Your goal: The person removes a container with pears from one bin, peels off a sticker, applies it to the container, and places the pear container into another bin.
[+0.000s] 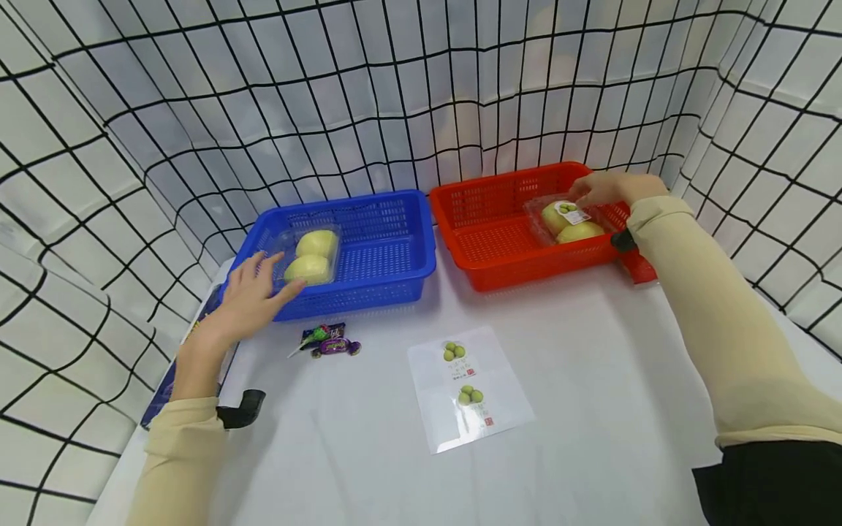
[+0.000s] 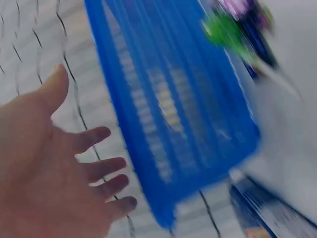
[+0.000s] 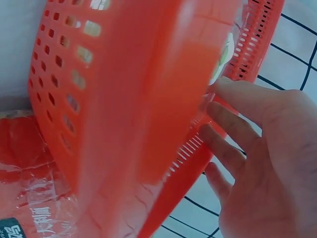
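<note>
My left hand [image 1: 253, 296] is spread at the left end of the blue basket [image 1: 395, 281], fingers straight and holding nothing. Inside that basket is a clear-wrapped pack of two pale yellow fruits [image 1: 312, 256]. Over the right part of the red basket [image 1: 487, 274], my right hand [image 1: 608, 188] grips the edge of a second wrapped fruit pack [image 1: 579, 232] with a white label. In the right wrist view its thumb and forefinger [image 3: 225, 116] come close together beside the label; the basket wall hides most of the pack.
A label sheet [image 1: 470, 420] with green fruit pictures lies mid-table. Wrapped sweets [image 1: 335, 346] and a lollipop [image 1: 318, 335] sit before the blue basket. A dark blue printed package [image 1: 161, 398] lies at left, a red packet [image 1: 639, 269] at right. Black wire mesh [image 1: 454, 102] surrounds the table.
</note>
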### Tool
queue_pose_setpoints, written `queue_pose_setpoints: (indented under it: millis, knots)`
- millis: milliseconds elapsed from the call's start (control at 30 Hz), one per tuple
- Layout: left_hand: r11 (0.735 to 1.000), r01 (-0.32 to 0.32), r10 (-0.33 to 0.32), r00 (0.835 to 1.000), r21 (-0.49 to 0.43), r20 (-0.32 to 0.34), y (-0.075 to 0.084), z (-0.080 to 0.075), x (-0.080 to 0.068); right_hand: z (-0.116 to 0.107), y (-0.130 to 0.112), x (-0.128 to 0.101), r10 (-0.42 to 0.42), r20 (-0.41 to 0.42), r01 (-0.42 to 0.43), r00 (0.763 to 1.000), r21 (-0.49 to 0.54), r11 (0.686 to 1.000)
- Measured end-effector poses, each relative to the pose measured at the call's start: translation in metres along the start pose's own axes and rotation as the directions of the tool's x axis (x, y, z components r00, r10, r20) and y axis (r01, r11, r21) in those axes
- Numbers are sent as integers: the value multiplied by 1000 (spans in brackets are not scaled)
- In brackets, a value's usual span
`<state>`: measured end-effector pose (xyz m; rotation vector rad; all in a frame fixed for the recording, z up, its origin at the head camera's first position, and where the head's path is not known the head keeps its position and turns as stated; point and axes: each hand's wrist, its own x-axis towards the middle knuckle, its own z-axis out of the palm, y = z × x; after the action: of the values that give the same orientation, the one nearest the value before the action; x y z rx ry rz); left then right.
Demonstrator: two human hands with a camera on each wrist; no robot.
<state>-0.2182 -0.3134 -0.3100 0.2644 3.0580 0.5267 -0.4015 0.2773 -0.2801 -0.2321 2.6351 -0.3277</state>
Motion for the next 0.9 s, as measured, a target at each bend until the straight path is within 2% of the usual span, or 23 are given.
queue_pose_setpoints:
  millis: [100, 167, 233, 300, 400, 467, 533, 633, 800, 900]
  knots:
    - [998, 56, -59, 994, -28, -95, -25, -5, -2, 2, 2, 2, -43, -8, 43, 999, -5, 999]
    - [995, 89, -94, 988, -47, -119, -37, -7, -2, 3, 3, 4, -56, -14, 56, 998, 4, 998]
    - [991, 107, -113, 990, -76, -82, -45, -8, -1, 6, 4, 5, -55, -12, 55, 998, 17, 998]
    - [987, 125, -127, 992, -98, -15, -49, -9, 1, 7, 2, 6, -62, -9, 62, 998, 13, 998]
    - [980, 138, -129, 989, -142, 73, -50, -11, 4, 6, -7, 6, -57, -7, 57, 998, -2, 998]
    - [976, 151, -136, 985, -159, 102, -49, -11, 5, 3, -19, 6, -77, -40, 77, 996, 13, 997]
    - [973, 156, -137, 984, -169, 116, -48, -13, 4, 0, -37, 7, -89, -78, 93, 993, 56, 994]
    - [975, 155, -138, 984, -159, 115, -46, -17, 2, -7, -77, 13, -166, -115, 180, 979, 122, 976]
    - [977, 153, -135, 984, -148, 120, -44, -15, 0, -18, -159, 22, -289, -114, 300, 951, 104, 948]
    - [982, 147, -133, 984, -120, 119, -44, -12, -1, -14, -210, 34, -384, -140, 394, 913, 48, 918]
